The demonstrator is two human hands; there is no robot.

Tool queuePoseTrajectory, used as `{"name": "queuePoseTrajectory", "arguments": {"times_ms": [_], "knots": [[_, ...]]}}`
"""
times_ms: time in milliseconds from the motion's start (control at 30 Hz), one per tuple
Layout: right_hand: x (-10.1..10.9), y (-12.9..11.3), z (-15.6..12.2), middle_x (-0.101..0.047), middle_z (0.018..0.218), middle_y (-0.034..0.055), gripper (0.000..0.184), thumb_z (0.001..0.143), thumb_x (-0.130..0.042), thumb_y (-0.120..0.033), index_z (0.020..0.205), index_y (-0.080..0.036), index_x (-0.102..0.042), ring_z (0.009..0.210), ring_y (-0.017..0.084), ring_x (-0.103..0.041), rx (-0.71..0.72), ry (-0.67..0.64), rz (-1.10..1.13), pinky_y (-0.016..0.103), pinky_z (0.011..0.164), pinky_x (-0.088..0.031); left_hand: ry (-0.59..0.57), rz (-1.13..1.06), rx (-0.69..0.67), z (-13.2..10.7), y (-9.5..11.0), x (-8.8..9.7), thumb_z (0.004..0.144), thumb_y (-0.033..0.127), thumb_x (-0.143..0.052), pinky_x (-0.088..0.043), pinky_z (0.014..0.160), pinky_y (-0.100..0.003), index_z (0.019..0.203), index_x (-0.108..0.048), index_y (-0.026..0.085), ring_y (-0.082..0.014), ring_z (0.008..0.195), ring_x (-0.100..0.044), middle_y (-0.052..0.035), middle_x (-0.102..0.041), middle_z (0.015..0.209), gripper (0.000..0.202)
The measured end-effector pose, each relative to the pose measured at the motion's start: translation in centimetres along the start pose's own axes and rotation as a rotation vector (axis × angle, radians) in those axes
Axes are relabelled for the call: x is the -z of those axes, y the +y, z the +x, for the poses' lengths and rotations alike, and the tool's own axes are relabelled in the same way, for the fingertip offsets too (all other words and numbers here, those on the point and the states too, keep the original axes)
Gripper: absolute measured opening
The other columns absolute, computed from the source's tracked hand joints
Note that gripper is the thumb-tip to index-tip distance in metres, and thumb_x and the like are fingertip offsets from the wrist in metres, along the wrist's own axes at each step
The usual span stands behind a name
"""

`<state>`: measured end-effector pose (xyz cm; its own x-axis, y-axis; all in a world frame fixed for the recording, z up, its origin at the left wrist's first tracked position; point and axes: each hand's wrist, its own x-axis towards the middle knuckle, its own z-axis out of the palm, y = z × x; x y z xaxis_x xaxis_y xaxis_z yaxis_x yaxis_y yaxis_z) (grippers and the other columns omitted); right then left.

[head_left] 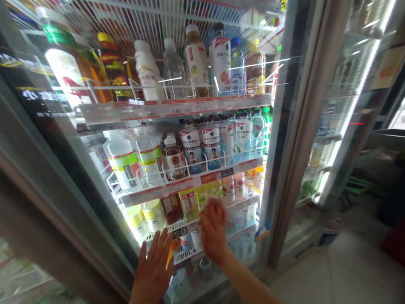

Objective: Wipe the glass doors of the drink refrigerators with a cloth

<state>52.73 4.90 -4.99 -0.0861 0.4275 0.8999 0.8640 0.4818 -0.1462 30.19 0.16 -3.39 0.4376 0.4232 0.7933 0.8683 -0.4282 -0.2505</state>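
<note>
My left hand (154, 264) lies flat with fingers stretched against the glass door (278, 105) of a drinks fridge, low on its left side. To its right, my right hand (213, 228) is closed over a pale crumpled cloth (216, 202) and presses it to the glass. Motion blurs the right hand, and only a little of the cloth shows above the fingers. Behind the glass stand yellow-capped bottles (154, 214), a dark red drink carton (171, 207) and a yellow drink carton (189, 204).
Upper shelves hold several bottles, such as a white bottle (147, 69) and a blue bottle (237, 67). A metal door frame (308, 126) runs down the right, beside another lit fridge (341, 109). A small tub (330, 231) stands on the tiled floor (316, 278).
</note>
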Motion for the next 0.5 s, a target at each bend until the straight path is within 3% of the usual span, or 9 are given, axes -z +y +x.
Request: {"name": "queuePoseTrajectory", "arguments": {"times_ms": [67,100,167,233,300,333,400,500], "knots": [[-1.5,-3.0,-1.9,-0.049,0.136,0.0069,0.051,0.078,-0.048,-0.02,0.129,-0.025,-0.049,0.134,0.028,-0.032,0.102,-0.048,0.002,0.053,0.109,-0.024,-0.012,0.011,-0.013,-0.9,-0.2,-0.2,0.084,0.029,-0.047,-0.014,0.115,-0.042,0.144,-0.021,0.019,-0.0193,0.138,-0.023,-0.0108,-0.049,0.135,0.066],[-1.4,-2.8,-3.0,-0.052,0.133,0.0056,0.05,0.079,-0.048,-0.019,0.129,-0.025,-0.049,0.133,0.025,-0.033,0.128,-0.042,-0.007,0.05,0.111,-0.024,-0.014,0.02,-0.018,-1.4,-0.3,-0.2,0.084,0.028,-0.047,-0.015,0.115,-0.042,0.144,-0.021,0.018,-0.0195,0.138,-0.022,-0.0115,-0.048,0.136,0.066],[-0.1,0.2,-4.8,-0.051,0.135,0.0049,0.051,0.081,-0.046,-0.017,0.131,-0.027,-0.046,0.135,0.023,-0.031,0.098,-0.001,-0.033,0.049,0.111,-0.024,-0.036,0.051,-0.021,-2.5,-0.5,0.0,0.083,0.025,-0.047,-0.015,0.115,-0.043,0.144,-0.022,0.015,-0.0207,0.138,-0.021,-0.0134,-0.046,0.137,0.067],[1.4,4.5,-5.7,-0.037,0.144,0.0091,0.055,0.084,-0.044,-0.017,0.137,-0.026,-0.037,0.137,0.026,-0.025,-0.099,0.111,-0.085,0.054,0.107,-0.029,-0.065,0.096,-0.053,-3.5,-0.6,0.3,0.081,0.022,-0.048,-0.015,0.115,-0.043,0.144,-0.021,0.013,-0.0219,0.138,-0.02,-0.0151,-0.044,0.139,0.069],[1.5,6.6,-5.9,-0.02,0.151,0.013,0.057,0.086,-0.039,-0.019,0.142,-0.023,-0.028,0.139,0.032,-0.018,-0.297,0.221,-0.062,0.061,0.102,-0.031,-0.096,0.128,-0.038,-4.3,-0.5,0.5,0.081,0.02,-0.048,-0.016,0.114,-0.043,0.144,-0.019,0.012,-0.0229,0.139,-0.019,-0.0155,-0.04,0.141,0.07],[0.9,6.3,-5.8,-0.016,0.152,0.0143,0.058,0.087,-0.038,-0.019,0.144,-0.02,-0.024,0.139,0.033,-0.014,-0.355,0.249,-0.035,0.064,0.102,-0.029,-0.108,0.137,-0.029,-4.5,-0.4,0.6,0.081,0.02,-0.047,-0.017,0.114,-0.044,0.144,-0.018,0.013,-0.023,0.139,-0.019,-0.0152,-0.038,0.143,0.07],[-1.0,2.7,-5.8,-0.022,0.15,0.0156,0.062,0.085,-0.04,-0.019,0.144,-0.017,-0.023,0.139,0.035,-0.013,-0.304,0.177,0.028,0.065,0.104,-0.024,-0.13,0.144,-0.004,-4.8,-0.1,0.6,0.082,0.021,-0.046,-0.02,0.113,-0.044,0.144,-0.017,0.014,-0.0232,0.138,-0.02,-0.0143,-0.035,0.144,0.069],[-3.9,-4.6,-6.4,-0.043,0.141,0.0078,0.058,0.081,-0.046,-0.019,0.139,-0.024,-0.037,0.136,0.028,-0.028,0.07,-0.167,0.13,0.054,0.111,-0.018,-0.16,0.142,0.035,-5.1,0.2,0.5,0.083,0.022,-0.044,-0.022,0.112,-0.045,0.144,-0.017,0.013,-0.0242,0.138,-0.022,-0.0146,-0.032,0.145,0.067]]}}
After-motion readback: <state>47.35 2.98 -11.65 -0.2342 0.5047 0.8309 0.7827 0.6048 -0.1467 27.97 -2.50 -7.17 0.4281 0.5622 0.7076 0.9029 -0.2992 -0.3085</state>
